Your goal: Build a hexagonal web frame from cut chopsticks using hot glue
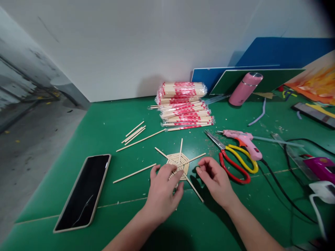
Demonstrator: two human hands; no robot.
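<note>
A web-shaped piece made of wooden sticks (185,168) lies on the green table, with spokes reaching out past its layered rings. My left hand (164,186) is over its left side, fingers bent and apart, the fingertips at the middle of the web; they cover part of it. Just right of the web is my right hand (215,179), thumb and forefinger pinched together; whatever is between them is too small to make out. One loose stick (134,173) lies left of my left hand. Farther back are several short cut sticks (134,134) and a longer stick (141,140).
Packs of wrapped chopsticks (184,104) are piled at the back. To the right lie scissors (232,155), a pink glue gun (244,141) with its cable, and a purple device (320,167). A pink bottle (244,90) stands behind them. A phone (83,191) lies at left.
</note>
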